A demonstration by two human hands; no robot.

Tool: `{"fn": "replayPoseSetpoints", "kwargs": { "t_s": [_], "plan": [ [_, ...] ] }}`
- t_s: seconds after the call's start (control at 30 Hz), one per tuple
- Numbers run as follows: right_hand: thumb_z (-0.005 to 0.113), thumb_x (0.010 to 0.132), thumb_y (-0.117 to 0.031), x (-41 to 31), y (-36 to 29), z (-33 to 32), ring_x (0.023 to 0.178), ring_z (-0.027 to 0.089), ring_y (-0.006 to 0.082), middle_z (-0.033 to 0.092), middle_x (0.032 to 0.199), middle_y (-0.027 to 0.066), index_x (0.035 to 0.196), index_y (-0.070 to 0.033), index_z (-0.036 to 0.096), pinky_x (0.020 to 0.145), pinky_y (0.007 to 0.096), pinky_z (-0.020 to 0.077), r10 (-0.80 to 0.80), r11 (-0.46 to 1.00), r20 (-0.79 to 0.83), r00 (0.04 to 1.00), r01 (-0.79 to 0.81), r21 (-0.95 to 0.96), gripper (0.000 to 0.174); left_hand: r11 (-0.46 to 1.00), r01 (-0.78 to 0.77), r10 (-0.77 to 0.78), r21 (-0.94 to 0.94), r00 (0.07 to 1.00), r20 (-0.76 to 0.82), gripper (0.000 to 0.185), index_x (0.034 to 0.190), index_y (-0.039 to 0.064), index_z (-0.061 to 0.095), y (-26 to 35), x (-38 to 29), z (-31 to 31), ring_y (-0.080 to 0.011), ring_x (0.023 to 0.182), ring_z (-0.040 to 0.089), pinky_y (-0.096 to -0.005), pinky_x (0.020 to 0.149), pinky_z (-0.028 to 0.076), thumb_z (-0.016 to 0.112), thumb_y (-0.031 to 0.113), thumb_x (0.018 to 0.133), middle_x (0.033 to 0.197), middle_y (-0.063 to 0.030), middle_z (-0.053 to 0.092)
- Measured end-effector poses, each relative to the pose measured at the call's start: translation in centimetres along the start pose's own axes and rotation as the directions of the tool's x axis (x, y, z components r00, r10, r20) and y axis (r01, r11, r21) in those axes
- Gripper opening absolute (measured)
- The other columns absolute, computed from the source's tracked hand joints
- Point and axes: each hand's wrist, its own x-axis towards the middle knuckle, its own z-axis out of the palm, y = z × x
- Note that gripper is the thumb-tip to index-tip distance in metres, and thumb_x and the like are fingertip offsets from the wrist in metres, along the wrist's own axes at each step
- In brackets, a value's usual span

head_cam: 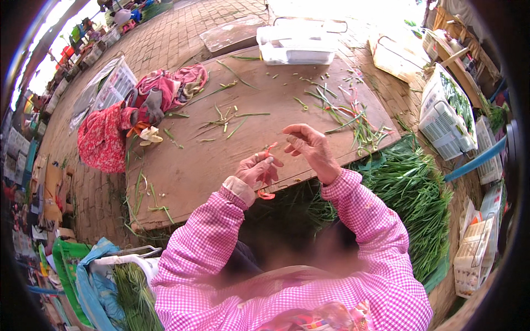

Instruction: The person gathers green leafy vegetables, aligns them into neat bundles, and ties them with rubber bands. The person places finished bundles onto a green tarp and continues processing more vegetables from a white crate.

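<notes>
My left hand [260, 167] pinches a thin red-orange plastic strip [266, 195] between thumb and fingers; one end sticks up above the fingertips and the other hangs below the hand, by the table's near edge. To its right, my right hand [308, 149] is raised with bent fingers, and nothing shows between them. Both are over the near edge of a low brown wooden table [248, 153]. Cut green stems with reddish strips [352, 118] lie on its right part, and a few loose green leaves [225, 120] near its middle.
Red and pink cloths [103, 142] and a pale glove [150, 135] lie at the table's left edge. A white plastic basket [296, 47] stands at the far edge. Long green leafy stalks [405, 198] are heaped at my right. Baskets of greens [447, 111] stand farther right, and at lower left [134, 289].
</notes>
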Motion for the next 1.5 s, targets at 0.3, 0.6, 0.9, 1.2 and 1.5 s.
{"fn": "replayPoseSetpoints", "kwargs": {
  "t_s": [0.3, 0.6, 0.9, 1.2, 1.5],
  "plan": [
    [0.07, 0.092, -0.013, -0.4, -0.4, 0.8, 0.074, 0.069, 0.0134, 0.072, 0.091, 0.0065, 0.111, -0.008, 0.068, 0.066, 0.0295, 0.0558, -0.276, 0.891, 0.114, 0.955, 0.298, -0.342, 0.019, 0.994, 0.1, -0.104, 0.034, 0.986, 0.132, 0.027, 0.105, 0.002, 0.067, 0.6, -0.6, -0.1, -0.0109, 0.064, 0.061, -0.0251, 0.06, 0.05, 0.057, 0.026, 0.103, 0.076, -0.0049, 0.065],
    [0.069, 0.085, -0.007, -0.7, -0.2, 1.0, 0.065, 0.068, 0.0146, 0.068, 0.073, 0.0088, 0.092, -0.005, 0.07, 0.06, 0.0302, 0.0533, -0.324, 0.837, 0.017, 0.946, 0.295, -0.46, 0.007, 0.992, 0.118, -0.123, 0.049, 0.984, 0.127, 0.025, 0.102, 0.003, 0.069, 0.9, -0.6, -0.6, -0.0101, 0.066, 0.061, -0.0239, 0.059, 0.049, 0.06, 0.026, 0.1, 0.08, -0.0056, 0.069],
    [0.058, 0.087, 0.003, 0.4, -1.5, -2.8, 0.066, 0.063, 0.0078, 0.066, 0.078, 0.0038, 0.087, 0.003, 0.064, 0.062, 0.0227, 0.0518, -0.14, 0.978, -0.114, 0.984, 0.119, -0.173, 0.006, 0.832, 0.044, 0.106, 0.553, 0.966, -0.237, 0.021, 0.11, 0.008, 0.068, 1.4, 1.0, -3.2, -0.0142, 0.084, 0.064, -0.0305, 0.073, 0.051, 0.063, 0.015, 0.091, 0.099, -0.0057, 0.068],
    [0.06, 0.086, 0.0, -0.5, -1.5, -0.2, 0.065, 0.063, 0.0077, 0.064, 0.071, 0.0024, 0.089, 0.003, 0.065, 0.059, 0.0256, 0.0522, -0.159, 0.954, 0.116, 0.98, 0.183, -0.238, 0.006, 0.736, -0.386, 0.355, 0.556, 0.919, 0.169, 0.045, 0.129, 0.01, 0.057, 3.8, -0.8, 0.6, -0.0201, 0.112, 0.059, -0.0437, 0.096, 0.046, 0.071, 0.03, 0.091, 0.12, -0.0063, 0.064],
    [0.059, 0.089, -0.002, 0.1, -2.1, -5.3, 0.06, 0.064, 0.0114, 0.066, 0.076, 0.0046, 0.092, 0.001, 0.068, 0.057, 0.0263, 0.0541, -0.328, 0.942, -0.122, 0.937, 0.314, -0.12, 0.011, 0.821, 0.043, -0.205, 0.569, 0.953, 0.223, 0.01, 0.099, 0.005, 0.068, -0.7, -0.2, -1.4, -0.0085, 0.062, 0.06, -0.0242, 0.058, 0.048, 0.062, 0.013, 0.098, 0.077, -0.0003, 0.069]
  ]
}}
